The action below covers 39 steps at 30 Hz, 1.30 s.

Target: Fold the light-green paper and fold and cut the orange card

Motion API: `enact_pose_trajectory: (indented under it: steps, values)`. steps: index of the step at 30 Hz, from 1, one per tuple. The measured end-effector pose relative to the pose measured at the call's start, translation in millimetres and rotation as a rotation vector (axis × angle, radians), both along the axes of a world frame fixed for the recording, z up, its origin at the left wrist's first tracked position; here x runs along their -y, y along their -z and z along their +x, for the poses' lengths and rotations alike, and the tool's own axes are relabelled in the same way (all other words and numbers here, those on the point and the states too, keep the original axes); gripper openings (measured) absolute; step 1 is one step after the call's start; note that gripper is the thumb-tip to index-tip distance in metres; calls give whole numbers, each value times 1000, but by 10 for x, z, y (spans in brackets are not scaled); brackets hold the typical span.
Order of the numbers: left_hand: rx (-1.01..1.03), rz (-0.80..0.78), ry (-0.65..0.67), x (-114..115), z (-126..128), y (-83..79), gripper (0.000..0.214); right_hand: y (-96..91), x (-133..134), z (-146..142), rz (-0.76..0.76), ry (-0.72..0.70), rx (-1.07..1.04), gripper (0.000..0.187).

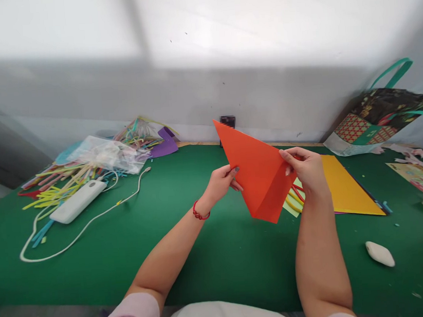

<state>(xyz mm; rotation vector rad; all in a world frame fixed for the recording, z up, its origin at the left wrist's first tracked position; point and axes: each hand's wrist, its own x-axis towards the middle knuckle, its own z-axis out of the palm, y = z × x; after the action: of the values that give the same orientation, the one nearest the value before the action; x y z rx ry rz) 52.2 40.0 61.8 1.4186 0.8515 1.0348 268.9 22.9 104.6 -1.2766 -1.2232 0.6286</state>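
An orange-red sheet of paper (253, 162) is held up in the air above the green table, tilted and folded along a slanting line near its lower right. My left hand (223, 183) pinches its left edge, with the thumb on the near face. At the upper right edge, my right hand (305, 166) grips the paper between thumb and fingers. Behind the paper and my right hand, a pale green piece with yellow and red curved strips (294, 202) is partly hidden. Stacked yellow paper (349, 186) lies just right of my right wrist.
On the left, a white power bank (78, 202) with a white cable (92, 219) lies beside a heap of coloured paper strips (52, 183) and a clear plastic bag (114, 154). A white eraser-like piece (380, 253) and a patterned bag (369, 116) are on the right.
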Motion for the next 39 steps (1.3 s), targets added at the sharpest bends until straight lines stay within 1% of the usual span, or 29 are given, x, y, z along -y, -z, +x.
enact_pose_trajectory:
  steps: [2,4,6,9,11,15,19,23,26,28,30,32,33,34,35,36,37,38,39]
  values:
    - [-10,7,-25,-4,-8,-6,33,1,-3,-7,3,-2,10,23]
    - [-37,-10,-7,-10,-18,-8,34,4,-4,-6,8,8,17,24]
    - [-88,-36,68,-14,-26,-3,35,8,-3,2,10,14,7,23]
    - [-178,-69,231,-12,-27,29,38,13,-1,20,2,6,-20,23]
    - [-211,-85,281,-13,-21,65,41,12,1,25,-7,1,-29,22]
    - [-235,-91,255,-31,-15,127,49,-7,15,15,-16,-3,-37,21]
    - [-247,-79,251,-35,-41,110,50,-29,29,1,-16,-1,-7,22]
    - [-260,-69,349,1,-57,49,47,-33,32,7,-17,19,-7,22]
    - [-277,-88,429,12,-41,49,44,-32,38,17,-12,21,-3,22]
    - [-311,-99,430,0,-35,73,43,-33,43,14,-4,6,15,23]
    - [-375,-110,403,-4,-53,80,42,-33,46,-3,-6,-20,56,24]
    - [-509,-137,436,37,-100,26,40,-31,47,-38,-13,-42,112,26]
    - [-602,-157,504,84,-129,-34,38,-30,47,-63,-9,-49,145,27]
    - [-705,-181,624,149,-157,-115,36,-30,49,-92,3,-50,181,27]
    - [-758,-176,754,230,-182,-213,34,-32,55,-125,22,-51,221,28]
    - [-746,-136,860,320,-200,-321,31,-37,64,-161,45,-51,266,28]
    - [-684,-24,888,411,-211,-429,29,-46,80,-199,68,-56,314,28]
    - [-599,123,788,493,-215,-529,29,-58,101,-239,87,-70,361,28]
    - [-543,282,597,559,-216,-611,27,-75,127,-279,106,-90,404,28]
